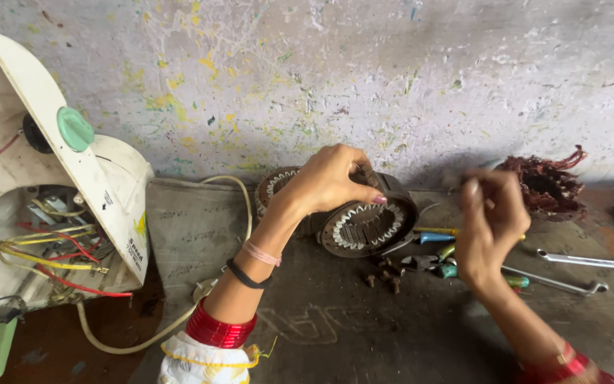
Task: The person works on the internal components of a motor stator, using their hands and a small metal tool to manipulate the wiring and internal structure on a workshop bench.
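Note:
My left hand [332, 178] grips the top rim of a round metal motor stator [367, 226], which stands tilted on its edge on the grey floor with its toothed white-lined inner ring facing me. A second stator ring [273, 186] lies just behind my left wrist. My right hand [488, 220] hovers to the right of the stator with fingers pinched together; it is motion-blurred and I cannot tell whether anything thin is held between the fingertips.
An opened white appliance housing [94, 178] with red and yellow wires [51, 252] stands at the left. A pile of burnt copper winding [545, 185] sits at the right by the wall. Spanners [591, 263], pliers [428, 262], screwdrivers and small bolts [385, 277] lie beside the stator.

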